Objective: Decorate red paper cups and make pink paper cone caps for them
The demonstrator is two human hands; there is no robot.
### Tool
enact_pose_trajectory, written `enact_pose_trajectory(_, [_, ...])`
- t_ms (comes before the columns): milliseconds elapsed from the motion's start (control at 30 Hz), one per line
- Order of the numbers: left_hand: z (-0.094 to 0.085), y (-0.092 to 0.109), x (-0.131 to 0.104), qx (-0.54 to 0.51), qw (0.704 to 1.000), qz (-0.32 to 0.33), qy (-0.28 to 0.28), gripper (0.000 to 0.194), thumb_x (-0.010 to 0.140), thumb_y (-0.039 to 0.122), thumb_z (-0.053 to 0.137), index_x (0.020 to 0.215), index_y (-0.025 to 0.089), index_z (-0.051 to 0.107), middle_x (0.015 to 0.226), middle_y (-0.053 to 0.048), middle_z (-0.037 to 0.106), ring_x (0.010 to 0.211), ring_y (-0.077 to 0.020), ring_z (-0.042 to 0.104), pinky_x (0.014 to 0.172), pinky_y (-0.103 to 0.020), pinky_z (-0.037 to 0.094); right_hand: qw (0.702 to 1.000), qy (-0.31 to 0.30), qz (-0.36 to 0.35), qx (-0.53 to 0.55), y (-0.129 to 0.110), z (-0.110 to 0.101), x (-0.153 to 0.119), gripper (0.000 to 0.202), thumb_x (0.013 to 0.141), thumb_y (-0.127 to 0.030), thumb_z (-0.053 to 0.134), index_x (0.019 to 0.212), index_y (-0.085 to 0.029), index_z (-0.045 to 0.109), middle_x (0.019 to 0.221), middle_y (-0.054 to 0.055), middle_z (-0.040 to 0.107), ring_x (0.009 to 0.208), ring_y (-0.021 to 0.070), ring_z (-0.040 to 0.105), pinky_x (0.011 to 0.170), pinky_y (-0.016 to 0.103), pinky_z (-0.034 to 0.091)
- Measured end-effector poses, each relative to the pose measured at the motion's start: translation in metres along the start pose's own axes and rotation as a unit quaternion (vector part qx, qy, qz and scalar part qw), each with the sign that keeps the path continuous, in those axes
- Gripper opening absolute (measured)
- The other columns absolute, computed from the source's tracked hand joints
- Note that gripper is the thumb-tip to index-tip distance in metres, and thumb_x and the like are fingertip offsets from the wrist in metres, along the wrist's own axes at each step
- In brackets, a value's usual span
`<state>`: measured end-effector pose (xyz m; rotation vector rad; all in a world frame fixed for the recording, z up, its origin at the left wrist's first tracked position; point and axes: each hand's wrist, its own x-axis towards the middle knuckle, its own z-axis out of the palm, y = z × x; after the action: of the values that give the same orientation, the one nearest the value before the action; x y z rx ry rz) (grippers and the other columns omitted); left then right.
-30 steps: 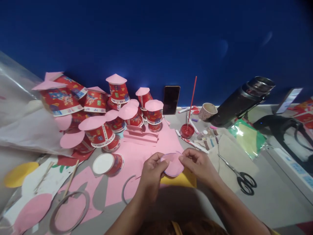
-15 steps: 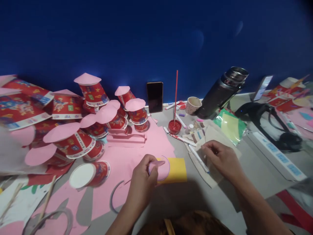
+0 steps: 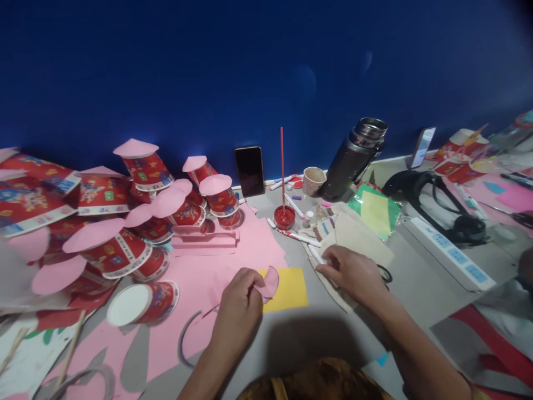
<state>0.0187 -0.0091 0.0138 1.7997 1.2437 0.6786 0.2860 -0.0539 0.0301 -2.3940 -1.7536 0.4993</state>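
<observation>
Deep blue wall (image 3: pixel 208 72) with two faint, pale reflections (image 3: pixel 367 62), directly behind a grey tabletop (image 3: pixel 425 303) partly in shadow

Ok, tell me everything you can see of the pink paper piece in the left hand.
The pink paper piece looks thin and matt, with a rounded outer edge marked by a purplish line. It is bent or folded rather than flat. The left hand pinches it and hides part of it. It overlaps the yellow sheet in view; whether they touch, I can't tell.
</observation>
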Motion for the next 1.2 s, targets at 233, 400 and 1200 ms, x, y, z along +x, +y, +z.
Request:
enact_pose_trajectory(233, [0.006, -0.01, -0.007, 0.028, 0.997, 0.076, -0.007, 0.025, 0.081, 0.008, 0.041, 0.082, 0.022, 0.062, 0.093, -0.007, 0.068, 0.088, -0.0225, 0.067, 0.078, -0.034, 0.053, 1.0, -0.021, 0.007, -0.016, 0.004, 0.003, -0.001, 0.016, 0.093, -0.038, 0.071, 0.092, -0.022, 0.07, 0.09, 0.003, 0.076, 0.08, 0.021, 0.068, 0.061, 0.026, 0.027])
enact_pose_trajectory(400, [0.004, -0.011, -0.011, 0.045, 0.993, 0.104, -0.019, 0.025, 0.088, 0.008, 0.041, 0.083, 0.023, 0.061, 0.098, -0.006, 0.069, 0.09, -0.0207, 0.069, 0.079, -0.032, 0.055, 1.0, -0.009, 0.011, 0.027, 0.006, -0.002, -0.003, 0.016, 0.089, -0.039, 0.072, 0.091, -0.023, 0.071, 0.086, 0.001, 0.076, 0.076, 0.0208, 0.067, 0.061, 0.027, 0.03])
enact_pose_trajectory(1200, [0.013, -0.017, -0.012, 0.106, 0.959, 0.235, 0.116, 0.023, 0.089, 0.006, 0.056, 0.1, 0.02, 0.071, 0.11, -0.011, 0.071, 0.11, -0.0275, 0.066, 0.095, -0.042, 0.055, 0.91, 0.003, -0.099, 0.403, -0.037, -0.027, 0.016, 0.022, 0.085, -0.04, 0.074, 0.09, -0.019, 0.075, 0.084, 0.004, 0.076, 0.073, 0.0192, 0.068, 0.067, 0.028, 0.052])
